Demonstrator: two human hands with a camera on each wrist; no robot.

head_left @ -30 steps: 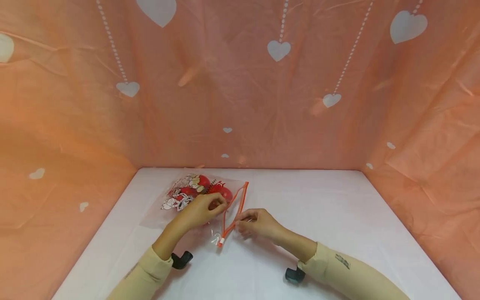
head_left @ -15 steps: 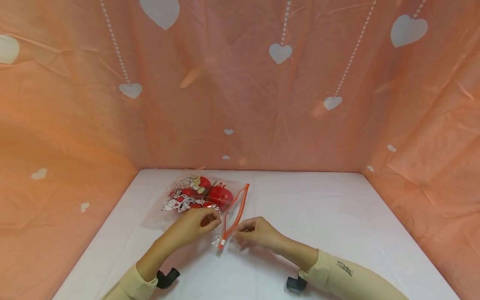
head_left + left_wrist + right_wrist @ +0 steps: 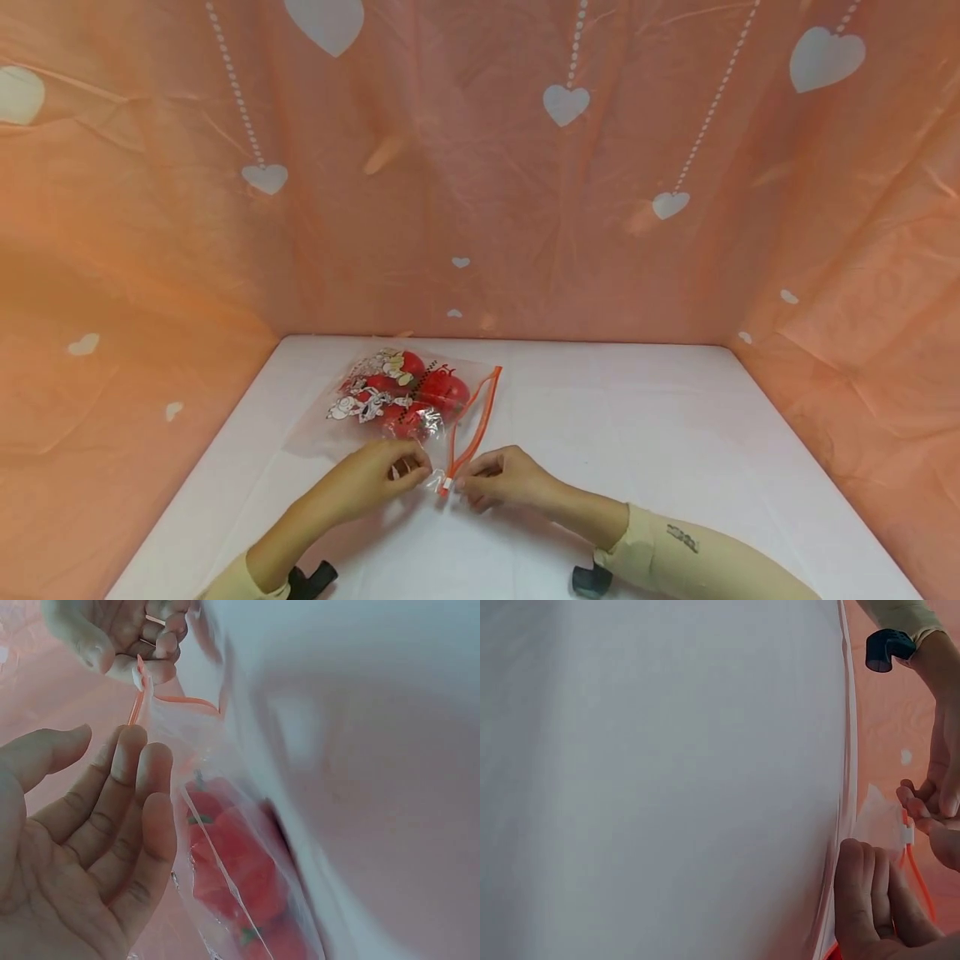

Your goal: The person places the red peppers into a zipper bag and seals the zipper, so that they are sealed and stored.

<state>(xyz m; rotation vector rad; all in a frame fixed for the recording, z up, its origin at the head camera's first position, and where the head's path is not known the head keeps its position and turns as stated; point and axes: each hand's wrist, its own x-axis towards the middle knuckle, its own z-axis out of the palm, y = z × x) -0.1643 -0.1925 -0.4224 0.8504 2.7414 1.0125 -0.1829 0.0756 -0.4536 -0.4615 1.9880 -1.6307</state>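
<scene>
A clear zip bag with cartoon print lies on the white table, its orange zipper edge bowed apart. Several red, rounded vegetables with green stems are inside. My left hand is by the bag's near corner, fingers gently bent and thumb apart from them in the left wrist view. Across the corner, my right hand has its fingertips right at the white slider. In the left wrist view its thumb stands apart from its fingers, beside the zipper end.
Orange cloth with white hearts walls the white table at the back and sides. Dark curved pieces sit at the left wrist and right wrist.
My left hand has come from over the bag's middle toward me, down to its near corner, uncovering the red vegetables. My right hand has slid nearer to me along the zipper to the slider.
</scene>
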